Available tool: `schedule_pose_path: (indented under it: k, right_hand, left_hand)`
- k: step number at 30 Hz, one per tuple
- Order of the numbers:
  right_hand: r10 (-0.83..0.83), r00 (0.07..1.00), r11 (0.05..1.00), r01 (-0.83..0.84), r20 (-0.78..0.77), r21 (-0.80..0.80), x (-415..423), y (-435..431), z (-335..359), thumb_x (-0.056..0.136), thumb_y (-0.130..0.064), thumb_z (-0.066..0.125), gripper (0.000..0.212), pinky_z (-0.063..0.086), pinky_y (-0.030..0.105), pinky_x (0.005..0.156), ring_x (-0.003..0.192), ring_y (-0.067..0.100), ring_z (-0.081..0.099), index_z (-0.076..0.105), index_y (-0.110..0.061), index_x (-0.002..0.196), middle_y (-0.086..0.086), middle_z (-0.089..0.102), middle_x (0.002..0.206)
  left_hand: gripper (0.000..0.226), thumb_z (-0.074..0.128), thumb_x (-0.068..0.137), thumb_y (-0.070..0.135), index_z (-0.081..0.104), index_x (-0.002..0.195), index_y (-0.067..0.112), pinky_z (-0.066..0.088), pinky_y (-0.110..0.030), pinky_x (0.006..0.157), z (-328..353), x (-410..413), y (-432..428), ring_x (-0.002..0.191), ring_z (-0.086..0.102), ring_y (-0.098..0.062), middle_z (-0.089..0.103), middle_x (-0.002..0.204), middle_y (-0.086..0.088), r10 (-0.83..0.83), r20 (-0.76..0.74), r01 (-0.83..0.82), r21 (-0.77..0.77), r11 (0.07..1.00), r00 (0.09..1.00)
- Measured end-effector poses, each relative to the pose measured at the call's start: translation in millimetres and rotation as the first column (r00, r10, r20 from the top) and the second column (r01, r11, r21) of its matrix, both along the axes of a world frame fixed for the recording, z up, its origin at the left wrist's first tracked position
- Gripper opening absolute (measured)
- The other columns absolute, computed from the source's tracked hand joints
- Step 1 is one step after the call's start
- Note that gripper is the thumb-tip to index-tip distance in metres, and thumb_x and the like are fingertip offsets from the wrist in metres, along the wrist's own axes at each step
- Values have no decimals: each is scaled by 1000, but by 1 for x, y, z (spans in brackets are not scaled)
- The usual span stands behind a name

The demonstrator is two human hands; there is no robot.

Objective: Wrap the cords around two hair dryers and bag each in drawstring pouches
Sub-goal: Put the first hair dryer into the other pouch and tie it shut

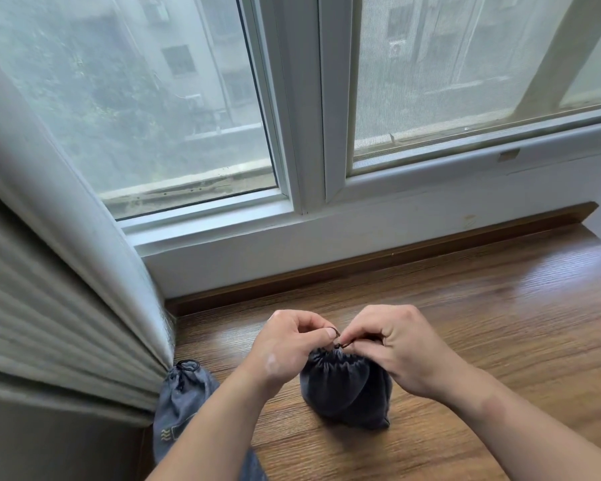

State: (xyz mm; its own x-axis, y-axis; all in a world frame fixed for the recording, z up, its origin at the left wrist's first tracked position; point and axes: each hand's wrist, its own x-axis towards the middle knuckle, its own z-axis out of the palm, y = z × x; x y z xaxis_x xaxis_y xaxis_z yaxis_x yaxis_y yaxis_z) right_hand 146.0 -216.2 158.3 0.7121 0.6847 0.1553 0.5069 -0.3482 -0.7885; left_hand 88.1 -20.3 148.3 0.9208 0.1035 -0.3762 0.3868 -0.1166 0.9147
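A dark grey drawstring pouch (344,387) stands upright on the wooden surface (483,307), its mouth gathered tight. Just above that mouth, my left hand (285,345) and my right hand (396,345) both pinch the pouch's thin dark drawstring (339,343) between thumb and fingers. A second, lighter blue-grey pouch (184,394) lies at the lower left beside the curtain, its mouth cinched and its cord tied; my left forearm crosses in front of it. No hair dryer is visible; whatever the pouches hold is hidden.
A pleated grey curtain (49,307) hangs along the left side. A white-framed window (306,133) stands behind the wooden surface, with a brown trim strip (396,253) at its base. Bare wood stretches to the right of the dark pouch.
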Motion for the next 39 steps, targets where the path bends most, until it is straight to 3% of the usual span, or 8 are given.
schedule_pose_path:
  k: [7, 10, 15, 19, 24, 31, 35, 39]
  right_hand:
    - [-27, 981, 991, 51, 191, -121, -2, 2, -19, 85, -23, 69, 14, 56, 24, 74, 79, 3, 66, 80, -26, 93, -13, 70, 87]
    - [-122, 953, 988, 143, 278, -53, -7, 3, -26, 82, -18, 74, 9, 56, 26, 71, 77, 7, 67, 78, -23, 89, -10, 71, 85]
    - [-174, 925, 985, 162, 338, 63, -14, 4, -29, 86, -18, 68, 7, 56, 27, 72, 78, 10, 68, 75, -15, 86, -5, 71, 84]
    - [-186, 907, 982, 157, 379, 106, -15, 0, -29, 85, -11, 74, 4, 56, 24, 74, 79, 9, 69, 77, -13, 86, -4, 72, 85]
    - [-203, 924, 971, 148, 325, 188, -19, 3, -18, 81, -13, 81, 6, 54, 14, 77, 80, 2, 69, 79, -15, 86, -7, 75, 85]
    - [-308, 951, 945, 307, -11, 112, -17, -25, -31, 78, -15, 86, 13, 55, 23, 76, 80, 0, 71, 76, -23, 77, -17, 75, 80]
    - [-340, 920, 938, 347, -197, 4, -24, -52, -53, 79, -13, 85, 21, 56, 31, 72, 73, 9, 71, 74, -30, 73, -12, 75, 77]
    - [-260, 843, 922, 362, -471, 139, -23, -49, -46, 85, -17, 75, 10, 56, 29, 70, 73, 19, 68, 73, -23, 77, 9, 75, 87]
  left_hand:
    - [18, 72, 91, 12, 79, 74, 14, 53, -37, 82, 4, -5, -6, 75, 65, -14, 75, 75, -5, -14, 3, 14, 25, 1000, 1000]
    - [19, 62, 99, 13, 80, 92, 8, 56, -42, 90, 7, -5, -5, 82, 69, -18, 76, 79, -10, -8, 1, 8, -32, 999, 1000]
    - [29, 47, 106, 1, 67, 126, 7, 54, -25, 84, 6, -11, -10, 77, 65, -13, 70, 76, -6, -132, -18, 130, -86, 988, 991]
    - [24, 55, 105, 13, 79, 105, 17, 55, -35, 92, 9, -13, -11, 78, 65, -10, 73, 77, -2, -169, 30, 165, 91, 982, 985]
    - [21, 57, 86, 28, 76, 77, 23, 55, -29, 71, 15, -13, -14, 69, 67, -6, 74, 70, 9, -84, 186, 15, 345, 939, 979]
    - [27, 53, 90, 22, 68, 69, 16, 62, -46, 73, -11, -18, -2, 71, 72, -15, 75, 74, 1, 335, 220, -388, 271, 881, 916]
    - [48, 45, 102, 4, 72, 64, 18, 55, -40, 88, -25, -27, 2, 95, 69, -20, 80, 92, -6, 495, 101, -484, -111, 868, 863]
    - [36, 32, 104, 3, 49, 74, 12, 51, -44, 93, -20, -30, -3, 103, 73, -35, 76, 99, -24, 510, -53, -438, -592, 676, 858]
